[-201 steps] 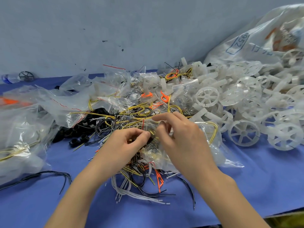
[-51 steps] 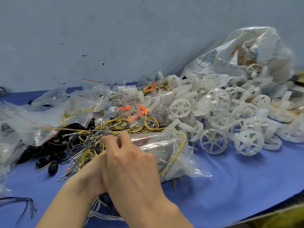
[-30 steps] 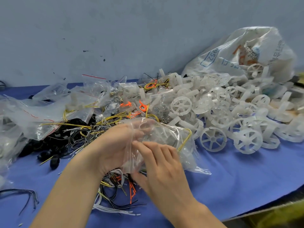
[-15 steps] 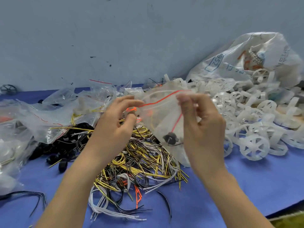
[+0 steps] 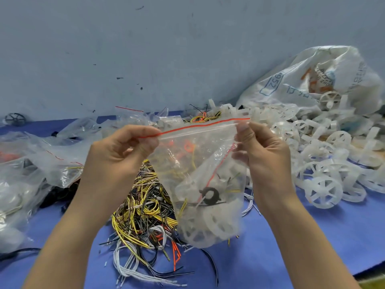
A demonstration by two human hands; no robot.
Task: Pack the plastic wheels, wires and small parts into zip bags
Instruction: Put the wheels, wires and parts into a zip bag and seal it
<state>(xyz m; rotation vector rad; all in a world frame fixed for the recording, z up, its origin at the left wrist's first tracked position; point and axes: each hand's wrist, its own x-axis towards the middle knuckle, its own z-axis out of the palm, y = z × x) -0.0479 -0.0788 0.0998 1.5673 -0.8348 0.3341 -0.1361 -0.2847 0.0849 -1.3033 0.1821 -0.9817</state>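
Note:
A clear zip bag [image 5: 200, 155] with a red strip along its top hangs in the air above the blue table [image 5: 291, 236]. My left hand [image 5: 118, 157] pinches its top left corner. The top right corner is pinched by my right hand [image 5: 264, 155]. Inside the bag lie white plastic wheels, a black ring part and a few wires. Under it spreads a loose pile of yellow, black, white and orange wires [image 5: 143, 207]. White plastic wheels [image 5: 325, 190] lie heaped to the right.
Several filled zip bags [image 5: 41, 161] lie at the left. A big white printed sack [image 5: 316, 84] spills wheels at the back right against the grey wall. A dark wheel [image 5: 15, 119] sits at the far left. The table's front edge runs at the lower right.
The bag has been lifted off the wire pile and pulled taut. My hands have moved apart along its red top strip, out to the two corners.

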